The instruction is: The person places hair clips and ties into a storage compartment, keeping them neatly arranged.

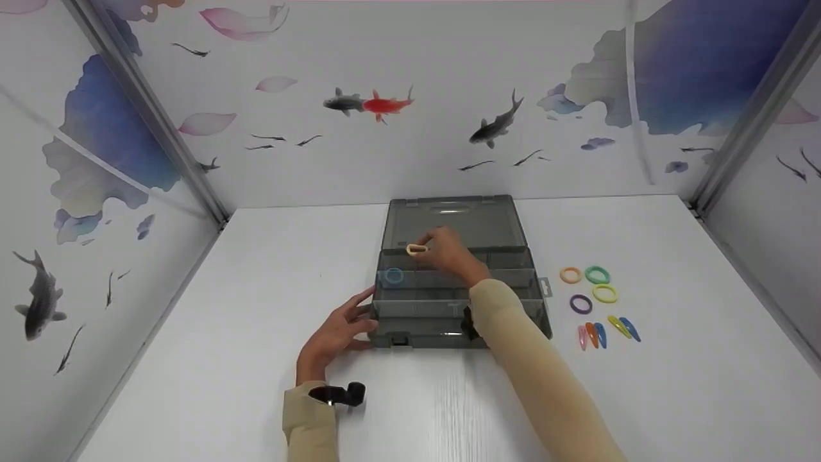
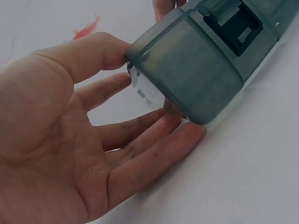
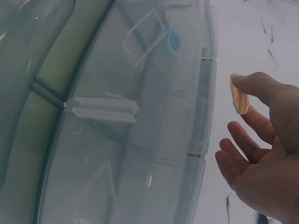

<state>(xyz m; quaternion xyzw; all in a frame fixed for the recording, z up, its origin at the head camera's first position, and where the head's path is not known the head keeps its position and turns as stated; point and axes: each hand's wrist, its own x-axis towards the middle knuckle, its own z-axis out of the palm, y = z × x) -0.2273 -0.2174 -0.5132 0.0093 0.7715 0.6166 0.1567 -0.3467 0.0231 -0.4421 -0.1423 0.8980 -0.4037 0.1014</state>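
Having open white tabletop [image 1: 256,308] at nine o'clock of the grey compartment box [image 1: 423,339]. Bracing its eight-o'clock corner with the left hand [image 1: 335,328], with thumb and fingers spread. Hovering over the box at eleven, beyond the blue hair tie [image 1: 394,283] inside at ten, and pinching a pale-orange hair tie [image 3: 242,103] between thumb and index finger of the right hand [image 1: 449,253]. Apparently placing it; probably calling for lowering it inside the box's edges, short of the opened lid [image 1: 454,221] at twelve, before parting the pinch. Having loose hair ties [image 1: 581,312] lying at three, snap clips [image 1: 591,335] at four.
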